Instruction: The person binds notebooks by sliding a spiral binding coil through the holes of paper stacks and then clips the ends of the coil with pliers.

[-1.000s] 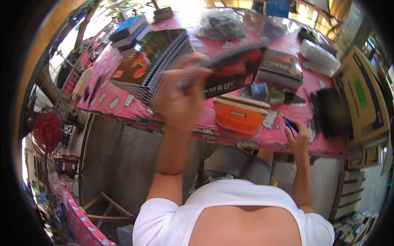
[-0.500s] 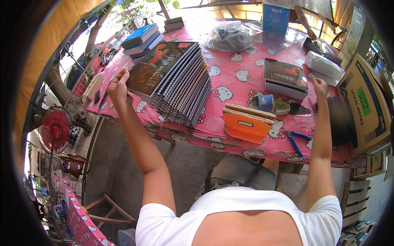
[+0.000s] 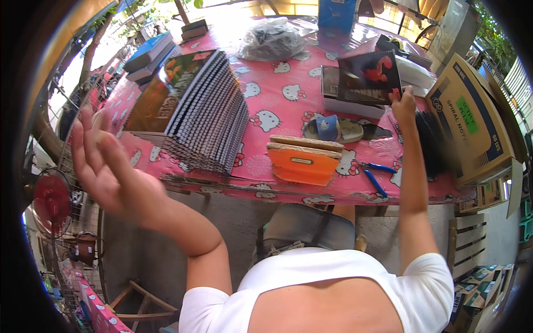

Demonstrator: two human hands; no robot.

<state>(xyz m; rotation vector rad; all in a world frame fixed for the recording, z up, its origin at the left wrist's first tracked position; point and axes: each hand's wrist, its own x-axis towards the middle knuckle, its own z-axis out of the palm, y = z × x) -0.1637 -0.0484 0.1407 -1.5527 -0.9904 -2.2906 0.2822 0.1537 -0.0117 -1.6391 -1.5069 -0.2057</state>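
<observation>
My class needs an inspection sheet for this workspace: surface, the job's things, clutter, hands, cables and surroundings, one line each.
Surface: table with a pink cover printed with white cat faces.
Job's things: tall stack of spiral notebooks at left; low stack at right, partly hidden by a tilted notebook; contact between these two unclear.
Clutter: orange block, blue-handled pliers, plastic bag, blue books, and a dark heap too blurred to identify.
Hands: left hand raised, fingers spread, holding nothing; right hand grips the notebook by its near right corner.
Cables: nothing seen.
Surroundings: cardboard box at right, red fan at left.
</observation>
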